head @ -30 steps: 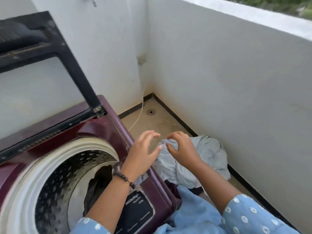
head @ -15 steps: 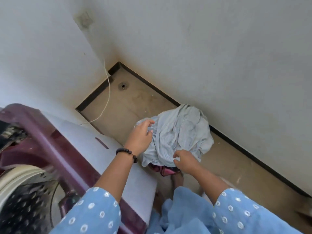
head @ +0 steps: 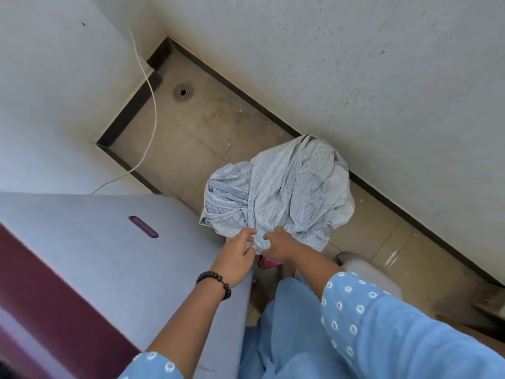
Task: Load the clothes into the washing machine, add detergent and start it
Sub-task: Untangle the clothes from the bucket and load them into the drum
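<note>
Both the left hand (head: 237, 255) and right hand (head: 278, 246) pinch the near edge of the cloth (head: 278, 192), heaped on the floor (head: 191, 138) beside the washer (head: 114, 242). So thin a grip could slip, dropping it.

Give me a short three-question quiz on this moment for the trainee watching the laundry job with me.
1. True or false: the pale blue garment is already inside the washing machine.
2. Which hand wears the bead bracelet?
3. What round fixture sits in the floor near the corner: A) floor drain, B) bucket, C) tap?

Key: 1 false, it is heaped beside the machine; 2 the left hand; 3 A.
</note>
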`<action>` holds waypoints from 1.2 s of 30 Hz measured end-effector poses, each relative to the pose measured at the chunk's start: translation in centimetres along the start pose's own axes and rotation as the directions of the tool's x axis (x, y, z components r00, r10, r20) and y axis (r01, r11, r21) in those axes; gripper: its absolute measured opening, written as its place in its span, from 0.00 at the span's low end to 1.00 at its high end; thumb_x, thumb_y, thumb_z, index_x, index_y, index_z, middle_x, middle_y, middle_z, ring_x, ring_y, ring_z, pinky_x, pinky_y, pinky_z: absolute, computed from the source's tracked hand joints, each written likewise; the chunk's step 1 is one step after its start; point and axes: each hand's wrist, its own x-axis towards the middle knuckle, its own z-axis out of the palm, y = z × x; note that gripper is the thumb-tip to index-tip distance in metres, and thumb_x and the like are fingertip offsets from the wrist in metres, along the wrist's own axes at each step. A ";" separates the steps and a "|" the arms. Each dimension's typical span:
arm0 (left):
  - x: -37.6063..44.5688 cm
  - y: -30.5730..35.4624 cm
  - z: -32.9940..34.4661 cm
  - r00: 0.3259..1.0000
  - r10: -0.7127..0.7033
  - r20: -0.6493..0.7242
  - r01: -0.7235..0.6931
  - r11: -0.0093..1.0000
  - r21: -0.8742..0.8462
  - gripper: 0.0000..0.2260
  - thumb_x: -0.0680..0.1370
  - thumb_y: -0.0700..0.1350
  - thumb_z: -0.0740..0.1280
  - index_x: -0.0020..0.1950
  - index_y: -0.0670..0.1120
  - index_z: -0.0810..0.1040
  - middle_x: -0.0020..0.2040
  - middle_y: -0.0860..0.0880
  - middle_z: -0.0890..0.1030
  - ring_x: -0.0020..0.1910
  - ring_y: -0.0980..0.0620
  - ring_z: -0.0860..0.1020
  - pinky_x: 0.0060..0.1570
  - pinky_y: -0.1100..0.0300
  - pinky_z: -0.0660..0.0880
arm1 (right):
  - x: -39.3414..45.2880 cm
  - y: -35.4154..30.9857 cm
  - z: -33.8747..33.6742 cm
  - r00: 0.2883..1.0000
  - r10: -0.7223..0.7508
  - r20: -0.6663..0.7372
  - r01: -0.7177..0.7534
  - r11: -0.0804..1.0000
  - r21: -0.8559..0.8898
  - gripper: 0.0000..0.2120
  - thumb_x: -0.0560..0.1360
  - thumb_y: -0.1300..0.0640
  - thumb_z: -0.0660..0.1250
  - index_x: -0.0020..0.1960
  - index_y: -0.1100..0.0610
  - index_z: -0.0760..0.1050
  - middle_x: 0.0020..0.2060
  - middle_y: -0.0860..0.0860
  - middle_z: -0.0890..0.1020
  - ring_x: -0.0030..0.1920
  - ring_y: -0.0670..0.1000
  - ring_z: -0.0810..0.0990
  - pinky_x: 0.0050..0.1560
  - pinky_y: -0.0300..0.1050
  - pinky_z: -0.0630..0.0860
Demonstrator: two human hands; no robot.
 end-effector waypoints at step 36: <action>-3.8 6.6 -3.8 0.997 -0.054 -0.050 0.007 0.749 -0.663 0.16 0.73 0.48 0.74 0.60 0.47 0.82 0.54 0.49 0.85 0.55 0.46 0.83 0.63 0.45 0.75 | -23.7 -6.9 -3.6 0.741 -0.666 0.086 0.441 0.579 0.686 0.07 0.78 0.59 0.68 0.41 0.56 0.75 0.31 0.42 0.73 0.33 0.39 0.68 0.38 0.32 0.65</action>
